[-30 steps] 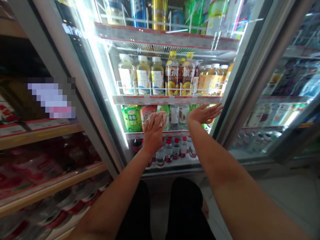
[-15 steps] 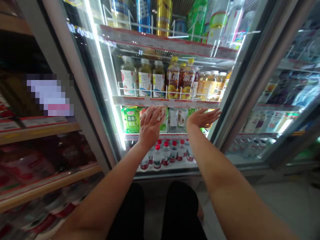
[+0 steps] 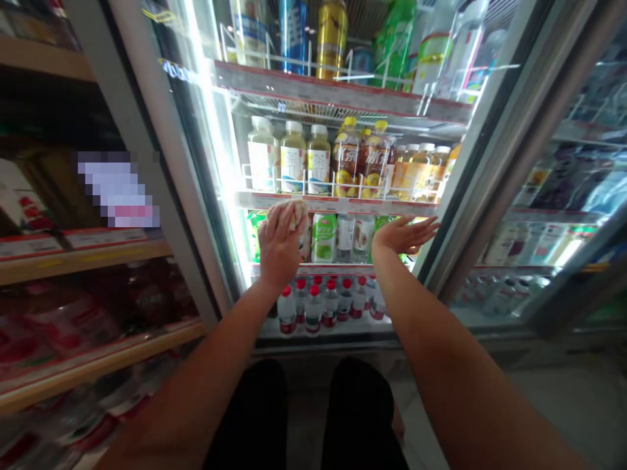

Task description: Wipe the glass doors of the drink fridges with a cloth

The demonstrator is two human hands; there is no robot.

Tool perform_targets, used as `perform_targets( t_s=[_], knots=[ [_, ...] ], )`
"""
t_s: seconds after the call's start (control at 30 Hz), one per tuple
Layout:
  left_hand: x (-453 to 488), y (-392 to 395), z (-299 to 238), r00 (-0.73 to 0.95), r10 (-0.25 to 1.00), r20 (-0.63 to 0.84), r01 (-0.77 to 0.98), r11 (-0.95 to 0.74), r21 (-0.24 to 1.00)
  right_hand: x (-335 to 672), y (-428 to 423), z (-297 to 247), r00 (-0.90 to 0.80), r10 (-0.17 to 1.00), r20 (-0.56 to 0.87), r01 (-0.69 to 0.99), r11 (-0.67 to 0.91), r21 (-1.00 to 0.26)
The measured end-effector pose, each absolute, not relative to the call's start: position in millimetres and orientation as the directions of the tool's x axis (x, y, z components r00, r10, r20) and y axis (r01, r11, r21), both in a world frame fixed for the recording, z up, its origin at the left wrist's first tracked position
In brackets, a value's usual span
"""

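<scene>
I face a lit drinks fridge with a glass door [image 3: 230,170]. My left hand [image 3: 278,243] presses a crumpled pale cloth [image 3: 290,210] flat against the glass, in front of the price rail of the tea-bottle shelf [image 3: 337,203]. Its fingers are closed over the cloth. My right hand [image 3: 404,234] is open, palm up and fingers stretched toward the fridge's right door frame [image 3: 470,170], holding nothing. Behind the glass stand green-labelled bottles [image 3: 323,236] between my hands and red-capped water bottles [image 3: 318,301] on the lowest shelf.
A wooden shelf unit [image 3: 78,258] with packaged drinks stands close on the left. A second glass-door fridge [image 3: 563,215] is on the right. Cans and tall bottles [image 3: 328,32] fill the top shelf. My dark-trousered legs [image 3: 304,418] are below, above pale floor tiles.
My left hand has slid the cloth up and to the left across the glass, from the green-bottle row to the price rail. The right hand has stayed almost in place.
</scene>
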State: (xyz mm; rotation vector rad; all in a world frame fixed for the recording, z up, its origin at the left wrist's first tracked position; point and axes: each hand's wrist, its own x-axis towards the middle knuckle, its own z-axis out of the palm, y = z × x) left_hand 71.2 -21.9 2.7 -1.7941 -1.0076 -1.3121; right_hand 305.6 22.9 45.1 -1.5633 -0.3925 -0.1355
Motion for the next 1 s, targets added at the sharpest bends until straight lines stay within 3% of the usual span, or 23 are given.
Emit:
perform_targets(
  t_s=[0.1,0.33,0.47,0.57,0.73,0.87,1.0],
  knots=[
    [60.3,-21.1,0.4,0.142,0.184,0.973,0.888,-0.458,-0.043,305.3,22.9,45.4,0.934,0.159,0.321,0.323,0.009,-0.946],
    [46.7,-33.4,-25.2,0.244,0.228,0.942,0.872,-0.478,-0.11,304.5,19.6,46.8,0.932,0.187,0.31,0.316,-0.003,-0.949],
    [35.1,-32.2,-14.5,0.113,0.169,0.979,0.892,-0.452,-0.025,304.4,18.5,46.9,0.929,0.206,0.306,0.317,-0.021,-0.948],
    [34.2,-35.3,-29.1,0.062,0.192,0.979,0.884,-0.466,0.036,304.4,19.5,46.3,0.929,0.199,0.312,0.323,-0.022,-0.946],
    [30.8,-39.8,-59.6,0.185,0.279,0.942,0.891,-0.453,-0.041,305.7,25.2,43.9,0.934,0.156,0.322,0.327,-0.012,-0.945],
    [21.6,-38.3,-56.9,0.127,0.228,0.965,0.909,-0.416,-0.021,307.7,28.4,41.9,0.932,0.145,0.332,0.336,-0.002,-0.942],
    [26.7,-45.9,-72.6,0.126,0.273,0.954,0.908,-0.419,0.0,307.4,27.5,41.6,0.929,0.144,0.341,0.343,0.007,-0.939]
  ],
)
